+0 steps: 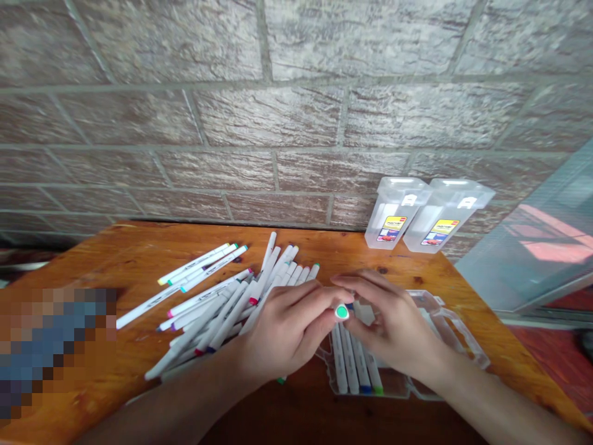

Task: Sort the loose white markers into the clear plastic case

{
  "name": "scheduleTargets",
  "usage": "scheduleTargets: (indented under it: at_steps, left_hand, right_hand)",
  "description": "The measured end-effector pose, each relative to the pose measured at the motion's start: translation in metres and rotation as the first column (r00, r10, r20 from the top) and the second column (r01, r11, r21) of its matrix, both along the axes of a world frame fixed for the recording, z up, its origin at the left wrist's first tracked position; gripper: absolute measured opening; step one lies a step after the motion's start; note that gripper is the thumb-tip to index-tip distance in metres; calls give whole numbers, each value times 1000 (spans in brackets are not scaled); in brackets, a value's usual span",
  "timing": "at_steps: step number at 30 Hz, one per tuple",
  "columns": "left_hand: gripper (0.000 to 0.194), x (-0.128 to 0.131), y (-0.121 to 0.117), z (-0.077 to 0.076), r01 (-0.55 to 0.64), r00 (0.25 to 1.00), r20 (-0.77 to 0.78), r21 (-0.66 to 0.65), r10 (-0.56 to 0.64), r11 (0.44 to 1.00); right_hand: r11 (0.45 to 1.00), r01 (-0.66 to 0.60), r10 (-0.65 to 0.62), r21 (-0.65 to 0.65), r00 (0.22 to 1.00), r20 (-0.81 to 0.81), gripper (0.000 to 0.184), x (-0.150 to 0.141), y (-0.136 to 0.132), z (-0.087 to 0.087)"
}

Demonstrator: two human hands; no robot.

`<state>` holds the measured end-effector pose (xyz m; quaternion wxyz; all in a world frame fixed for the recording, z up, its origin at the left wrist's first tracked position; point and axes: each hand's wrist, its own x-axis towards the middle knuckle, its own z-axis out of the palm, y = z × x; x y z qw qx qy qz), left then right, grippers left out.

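Green-ended marker (341, 312) juts from the pinching left grip (291, 322); right grip (391, 314) unclear.

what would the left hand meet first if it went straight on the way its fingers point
Probably the right hand, just past the green-ended marker that the left hand appears to hold; whether the two hands touch is unclear.

Table (340, 244): wood, orange-brown, glossy, dark knots in the top. Directly upon it:
– Pile of markers (231, 317), white barrels, coloured ends, crossed at various angles, partly hidden.
– Small group of markers (194, 264), same kind, lying near the pile, to its left.
– Case (396, 389), clear, lying open at right, partly hidden.
– Two boxes (447, 213), translucent, labelled, upright side by side, far right.
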<state>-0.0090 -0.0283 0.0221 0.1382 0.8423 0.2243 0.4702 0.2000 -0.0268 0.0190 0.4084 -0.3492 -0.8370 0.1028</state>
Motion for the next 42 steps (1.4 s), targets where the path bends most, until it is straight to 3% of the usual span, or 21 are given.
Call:
scheduleTargets:
  at_steps: [3, 6, 9, 11, 13, 15, 17, 19, 21, 24, 29, 42]
  left_hand:
    - [17, 3, 0, -1, 20, 993, 117, -138, -3, 990]
    - [15, 7, 6, -3, 55, 933, 345, -421, 103, 906]
    - [25, 9, 19, -3, 142, 827, 506, -609, 245, 780]
    - [29, 9, 28, -4, 211, 776, 562, -660, 286, 721]
    - [29, 8, 32, -5, 265, 772, 571, -688, 279, 675]
    - [28, 7, 31, -8, 254, 830, 507, -715, 232, 651]
    - [25, 7, 27, -10, 191, 911, 385, -707, 144, 681]
    - [20, 6, 22, -12, 121, 968, 247, -625, 49, 771]
    - [16, 5, 18, -13, 5, 1000, 23, -508, 8, 861]
    - [16, 5, 16, -13, -75, 985, -171, -358, 13, 931]
    - [11, 4, 17, -16, -16, 992, -126, -266, -19, 964]
    - [14, 5, 17, -18, 2, 993, -113, -189, -23, 982]
  right_hand:
    - [995, -51, 56, -86, 997, 52, 16, 1, 3, -4]
    - [977, -45, 54, -208, 998, 36, 13, 3, 3, -8]
    - [945, -49, 10, -323, 992, -123, 18, 5, 2, -10]
    - [928, -59, -49, -369, 960, -276, 19, 5, 2, -10]
    - [920, -55, -123, -389, 900, -419, 21, 5, 4, -8]
    - [922, -67, -162, -381, 828, -537, 22, 5, 5, -3]
    - [937, -74, -161, -342, 777, -609, 20, 6, 5, 0]
    - [955, -47, -151, -293, 774, -615, 15, 6, 2, 2]
    - [973, 10, -142, -230, 813, -565, 8, 6, -3, 2]
    - [997, 48, -70, -64, 907, -415, 13, 5, -11, 2]
    - [991, -59, 88, 121, 962, -257, 25, 3, -16, 7]
    - [976, -112, 153, 188, 963, -223, 25, 0, -15, 9]
